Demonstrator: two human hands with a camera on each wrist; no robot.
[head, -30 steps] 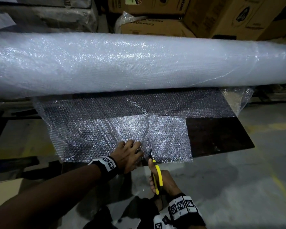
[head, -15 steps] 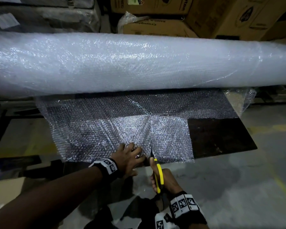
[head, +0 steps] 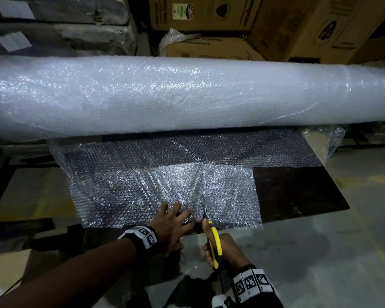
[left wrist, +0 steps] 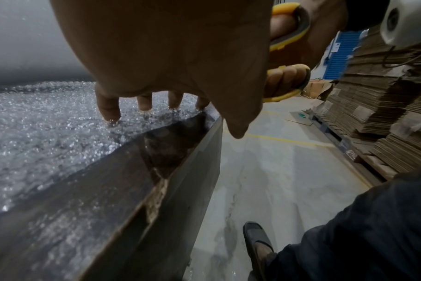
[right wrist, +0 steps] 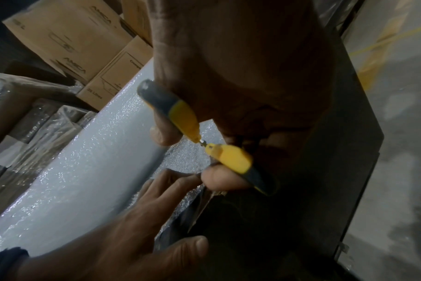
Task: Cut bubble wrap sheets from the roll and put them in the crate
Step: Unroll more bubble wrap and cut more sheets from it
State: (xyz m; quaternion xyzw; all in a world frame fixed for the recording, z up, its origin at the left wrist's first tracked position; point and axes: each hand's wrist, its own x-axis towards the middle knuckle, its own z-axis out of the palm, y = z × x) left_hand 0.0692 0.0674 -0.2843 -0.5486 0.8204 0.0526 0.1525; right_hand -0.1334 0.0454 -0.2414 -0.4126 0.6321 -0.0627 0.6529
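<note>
Cutting at the sheet's [head: 165,187] near edge, scissors [head: 213,238] beside left hand [head: 171,223].

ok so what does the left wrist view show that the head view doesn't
Only the left wrist view shows the person's sandalled foot on the floor, the stacks of flattened cardboard to the right and the blue shutter behind them. Only the head view shows the scissor blades in the bubble wrap sheet and the whole bubble wrap roll. Both show the left hand pressing the sheet and the right hand gripping the yellow scissors.
</note>
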